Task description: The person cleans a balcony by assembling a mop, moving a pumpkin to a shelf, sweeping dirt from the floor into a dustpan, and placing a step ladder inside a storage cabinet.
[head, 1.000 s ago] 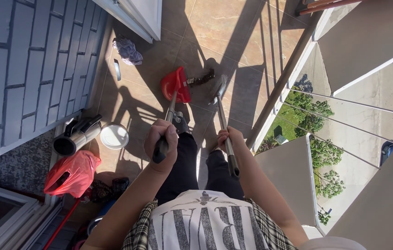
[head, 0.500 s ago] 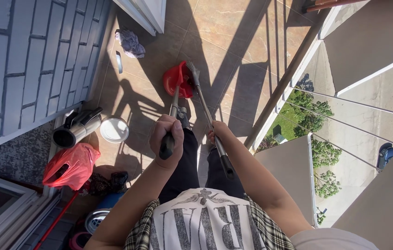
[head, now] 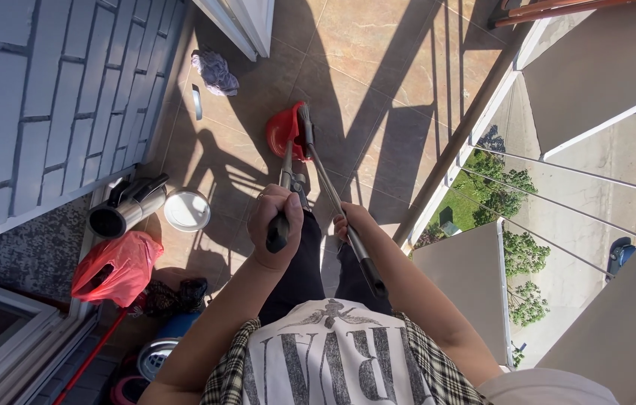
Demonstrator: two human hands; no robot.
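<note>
The left hand [head: 276, 219] is closed around the black grip of a long-handled dustpan [head: 285, 131], whose red pan rests on the tiled balcony floor [head: 378, 67] ahead of the person's feet. The right hand [head: 353, 222] is closed around the metal shaft of a broom [head: 304, 124], held a little below its black end grip. The broom's shaft runs slantwise from the right hand down to the floor, and its head is seen just beside the red pan, at the pan's right edge; whether they touch cannot be told. Both handles stand close together, the dustpan's nearly upright in the view, the broom's tilted.

To the left, along the grey shingled wall [head: 48, 105], a white lid [head: 187, 210] lies flat on the floor, next to a dark metal canister [head: 127, 210] lying on its side. A red plastic bag [head: 112, 266] is seen nearer the doorway. Farther off, a crumpled cloth [head: 215, 71] lies near the wall. On the right, a railing [head: 460, 142] edges the balcony, with greenery below.
</note>
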